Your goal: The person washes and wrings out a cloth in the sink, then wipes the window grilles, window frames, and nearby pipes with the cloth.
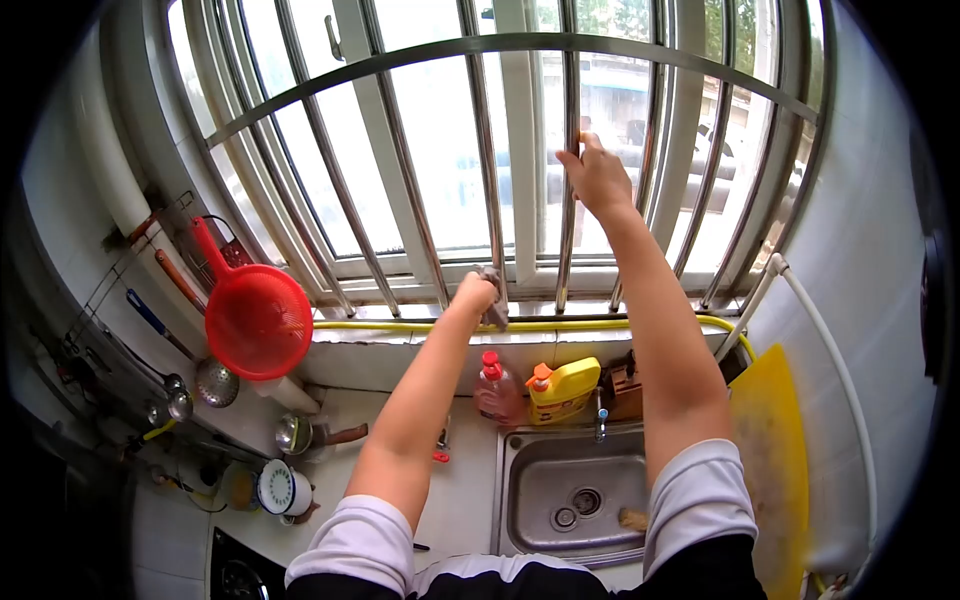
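Note:
My left hand [474,297] is closed on a greyish cloth [493,298]. The cloth lies against the lower end of one of the upright metal window bars [485,150]. Higher up and to the right, my right hand [600,180] grips another window bar [567,230], its thumb across the front and its other fingers partly hidden. Behind the bars is a sliding window with white frames [520,130]. A yellow hose [400,326] runs along the sill just below my left hand.
Below stand a pink liquid bottle [499,392], a yellow jug [565,390] and a steel sink [520,490] with a tap [601,415]. A red colander [258,320] and ladles hang at left. A yellow board [770,450] and a white pipe [835,350] are at right.

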Action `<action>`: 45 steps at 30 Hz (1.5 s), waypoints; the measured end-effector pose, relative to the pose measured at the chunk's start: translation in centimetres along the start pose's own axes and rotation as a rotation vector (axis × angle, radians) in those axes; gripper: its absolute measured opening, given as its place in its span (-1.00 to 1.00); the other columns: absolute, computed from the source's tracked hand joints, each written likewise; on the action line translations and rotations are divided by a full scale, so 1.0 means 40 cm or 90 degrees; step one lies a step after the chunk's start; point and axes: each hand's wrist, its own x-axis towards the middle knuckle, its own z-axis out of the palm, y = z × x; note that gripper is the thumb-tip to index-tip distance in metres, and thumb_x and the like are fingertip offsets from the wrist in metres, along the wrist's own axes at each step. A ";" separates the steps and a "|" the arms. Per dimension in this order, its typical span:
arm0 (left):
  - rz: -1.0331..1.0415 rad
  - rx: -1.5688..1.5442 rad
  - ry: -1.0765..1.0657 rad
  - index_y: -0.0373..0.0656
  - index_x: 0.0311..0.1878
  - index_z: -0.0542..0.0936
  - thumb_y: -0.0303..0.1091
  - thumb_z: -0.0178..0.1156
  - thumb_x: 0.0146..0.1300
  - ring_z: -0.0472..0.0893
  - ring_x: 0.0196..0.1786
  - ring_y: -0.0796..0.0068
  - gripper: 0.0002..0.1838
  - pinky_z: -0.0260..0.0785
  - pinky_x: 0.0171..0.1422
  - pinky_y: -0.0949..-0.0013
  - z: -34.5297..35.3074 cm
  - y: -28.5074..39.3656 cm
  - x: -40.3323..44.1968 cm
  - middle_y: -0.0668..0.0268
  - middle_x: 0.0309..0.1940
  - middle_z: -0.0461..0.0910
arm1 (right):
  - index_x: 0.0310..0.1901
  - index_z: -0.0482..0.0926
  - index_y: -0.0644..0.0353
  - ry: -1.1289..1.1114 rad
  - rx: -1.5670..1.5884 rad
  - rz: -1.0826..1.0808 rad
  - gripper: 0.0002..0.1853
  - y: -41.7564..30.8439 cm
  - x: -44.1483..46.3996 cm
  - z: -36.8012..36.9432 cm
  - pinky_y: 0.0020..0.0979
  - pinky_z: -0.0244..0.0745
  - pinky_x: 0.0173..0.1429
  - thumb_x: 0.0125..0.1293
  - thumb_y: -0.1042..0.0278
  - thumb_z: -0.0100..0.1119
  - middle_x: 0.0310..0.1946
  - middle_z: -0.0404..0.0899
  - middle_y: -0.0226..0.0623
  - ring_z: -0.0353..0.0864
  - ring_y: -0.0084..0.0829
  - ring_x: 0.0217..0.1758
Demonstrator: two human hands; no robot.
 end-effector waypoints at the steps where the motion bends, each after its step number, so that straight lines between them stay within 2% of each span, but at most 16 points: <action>1: -0.040 -0.132 -0.014 -0.32 -0.03 0.40 -0.56 -0.03 0.17 0.61 -0.27 0.16 -0.73 0.51 -0.23 0.11 -0.015 0.076 -0.074 0.10 -0.32 0.56 | 0.08 0.35 0.22 -0.023 0.107 -0.022 -0.57 0.020 -0.020 -0.002 -0.22 0.49 -0.24 0.31 0.12 0.06 -0.44 0.64 -0.17 0.65 -0.18 -0.34; 5: 0.011 -0.424 -0.088 -0.28 0.01 0.35 -0.61 -0.13 0.22 0.60 -0.21 0.27 -0.72 0.56 -0.13 0.14 -0.053 0.201 -0.190 0.18 -0.24 0.51 | 0.16 0.38 0.19 -0.070 0.408 -0.057 -0.54 0.078 -0.169 0.059 -0.48 0.42 -0.49 0.31 0.13 0.10 -0.69 0.49 -0.36 0.56 -0.52 -0.63; 7: 0.067 -0.447 -0.102 -0.25 0.02 0.35 -0.58 -0.10 0.22 0.59 -0.26 0.31 -0.72 0.56 -0.16 0.20 -0.025 0.249 -0.229 0.20 -0.24 0.51 | 0.25 0.32 0.15 -0.152 0.544 -0.055 -0.42 0.088 -0.249 0.120 -0.45 0.47 -0.11 0.32 -0.04 0.06 -0.14 0.50 -0.17 0.57 -0.43 -0.13; 9: 0.123 -0.336 -0.151 -0.23 -0.01 0.40 -0.39 -0.08 0.31 0.57 -0.23 0.36 -0.76 0.51 -0.08 0.21 0.031 0.260 -0.212 0.21 -0.19 0.51 | 0.32 0.22 0.11 -0.152 0.738 0.024 -0.30 0.050 -0.311 0.151 -0.40 0.23 0.25 0.28 -0.16 0.05 0.08 0.34 -0.16 0.37 -0.35 0.12; 11: 0.085 -0.257 -0.245 -0.17 0.05 0.42 0.07 -0.11 0.37 0.51 -0.11 0.42 -0.52 0.36 0.01 0.41 0.109 0.305 -0.264 0.28 -0.14 0.51 | 0.25 0.29 0.13 -0.201 1.029 0.148 -0.39 0.040 -0.325 0.197 -0.43 0.38 0.12 0.31 -0.11 0.04 0.03 0.40 -0.20 0.46 -0.36 0.04; 13: 0.360 0.092 -0.224 -0.20 0.03 0.46 0.20 -0.13 0.34 0.52 -0.15 0.44 -0.41 0.36 -0.04 0.39 0.128 0.338 -0.271 0.28 -0.18 0.55 | 0.13 0.35 0.12 -0.134 1.077 0.277 -0.53 0.042 -0.323 0.170 -0.45 0.51 -0.05 0.34 -0.02 0.03 -0.05 0.47 -0.26 0.54 -0.40 -0.05; 15: 0.426 0.220 -0.027 -0.24 0.00 0.56 0.16 0.05 0.26 0.55 -0.26 0.41 -0.41 0.39 -0.12 0.31 0.094 0.395 -0.277 0.25 -0.35 0.61 | 0.05 0.33 0.11 -0.044 1.141 0.312 -0.67 0.054 -0.314 0.137 -0.40 0.58 -0.13 0.37 0.14 0.02 -0.13 0.52 -0.31 0.58 -0.43 -0.13; 17: 0.692 0.332 0.346 -0.21 -0.01 0.55 -0.08 0.17 0.23 0.51 -0.03 0.30 -0.59 0.35 0.07 0.29 0.040 0.436 -0.222 0.15 -0.14 0.54 | 0.09 0.30 0.10 0.023 1.171 0.341 -0.69 0.072 -0.290 0.089 -0.38 0.58 -0.12 0.39 0.20 -0.02 -0.12 0.51 -0.34 0.58 -0.42 -0.11; 21: 0.556 0.371 0.540 -0.30 0.17 0.28 -0.10 0.16 0.19 0.45 0.03 0.04 -0.40 0.34 0.09 0.12 -0.027 0.547 -0.138 -0.03 0.00 0.35 | 0.09 0.28 0.14 0.101 0.994 0.169 -0.64 0.087 -0.168 0.027 -0.53 0.41 -0.12 0.39 0.13 -0.02 -0.10 0.44 -0.38 0.45 -0.57 -0.13; 23: 0.588 0.296 0.396 -0.29 0.06 0.32 -0.06 0.13 0.22 0.54 -0.05 0.03 -0.48 0.40 0.01 0.13 -0.029 0.587 -0.043 -0.07 -0.13 0.49 | 0.07 0.30 0.15 0.058 0.926 0.039 -0.61 0.042 -0.078 0.005 -0.58 0.33 -0.04 0.40 0.04 -0.06 -0.09 0.41 -0.40 0.40 -0.62 -0.12; 25: 0.615 0.121 0.387 -0.21 -0.25 0.33 -0.08 0.04 0.34 0.56 -0.55 0.23 -0.66 0.41 -0.42 0.30 0.011 0.582 0.027 0.20 -0.59 0.50 | 0.12 0.28 0.24 0.048 0.920 0.017 -0.49 -0.019 0.031 0.016 -0.48 0.30 0.08 0.38 -0.05 -0.07 -0.02 0.40 -0.24 0.42 -0.46 -0.02; 27: 0.726 0.176 0.560 -0.21 -0.27 0.31 -0.20 -0.01 0.37 0.54 -0.62 0.23 -0.75 0.36 -0.50 0.27 0.038 0.572 0.026 0.19 -0.65 0.47 | 0.19 0.19 0.34 0.158 0.731 -0.007 -0.39 -0.077 0.108 0.014 -0.31 0.27 0.16 0.36 -0.05 -0.08 0.05 0.36 -0.04 0.39 -0.20 0.09; 30: 0.723 0.164 0.595 -0.20 -0.28 0.30 -0.23 -0.02 0.37 0.53 -0.64 0.23 -0.77 0.33 -0.53 0.28 0.049 0.571 0.031 0.19 -0.67 0.45 | 0.22 0.15 0.36 0.283 0.515 -0.075 -0.42 -0.097 0.152 0.026 -0.11 0.30 0.14 0.35 0.08 -0.05 0.06 0.35 0.20 0.39 0.13 0.10; 37: 0.775 0.151 0.592 -0.17 -0.30 0.29 -0.22 -0.01 0.37 0.53 -0.64 0.28 -0.77 0.33 -0.54 0.34 0.043 0.563 0.044 0.23 -0.69 0.44 | 0.12 0.18 0.31 0.340 0.376 -0.085 -0.55 -0.037 0.015 0.146 -0.02 0.40 -0.06 0.34 0.21 -0.02 -0.13 0.48 0.14 0.51 0.18 -0.14; 39: 0.738 0.158 0.556 -0.15 -0.19 0.28 -0.22 -0.01 0.35 0.60 -0.55 0.10 -0.79 0.40 -0.48 0.22 0.041 0.565 0.035 0.15 -0.63 0.52 | 0.13 0.15 0.31 0.288 0.297 -0.028 -0.56 0.012 -0.067 0.213 0.00 0.40 -0.12 0.35 0.24 -0.03 -0.13 0.48 0.12 0.52 0.17 -0.18; 45: 0.691 0.157 0.527 -0.13 -0.19 0.28 -0.20 -0.02 0.36 0.61 -0.54 0.14 -0.79 0.42 -0.48 0.25 0.039 0.567 0.029 0.18 -0.63 0.52 | 0.10 0.09 0.25 0.159 0.225 0.028 -0.52 0.118 -0.236 0.333 0.01 0.41 -0.15 0.30 0.22 0.05 -0.10 0.46 0.09 0.51 0.16 -0.16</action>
